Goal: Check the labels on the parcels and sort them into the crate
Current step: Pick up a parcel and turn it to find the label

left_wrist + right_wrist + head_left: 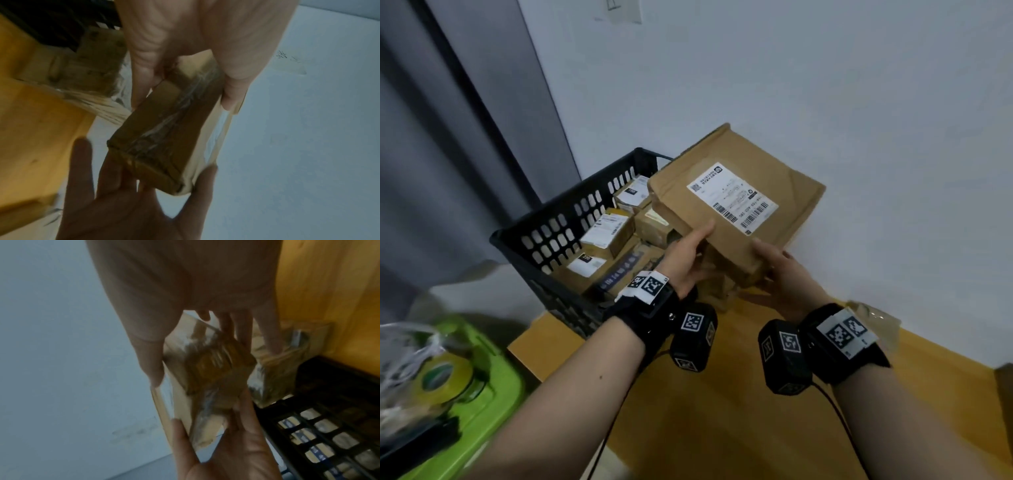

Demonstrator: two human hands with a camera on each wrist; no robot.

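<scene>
Head view: both hands hold one brown parcel (736, 205) by its near end, raised above the worktop (722, 394) with its printed label (732, 198) turned up toward the camera. Left hand (688, 257) grips the near left corner, thumb on the top face just beside the label; the left wrist view confirms fingers curled under the taped end. Right hand (780, 270) grips the near right corner, thumb on the top face, fingers below. Neither hand is free.

Held parcel is tilted, its far end higher, and it hangs beside and partly over the right edge of the black crate (558, 219). Crate stands on the worktop to the left and holds several smaller boxed parcels (606, 233) with white labels showing. More taped packages (722, 284) lie on the worktop below the held one, partly hidden by the hands; their number cannot be told.

Judgement: the step in hand is the label check on this parcel; placing has not begun. Next move calls for carrying it left over the crate rim and lowering it onto the boxes inside. Parcel is wide against the remaining room, so it will likely have to lie flat on top, and the right hand may need to let go first.

Beyond, a green bin (482, 394) with a tape roll (441, 377) sits at lower left.
</scene>
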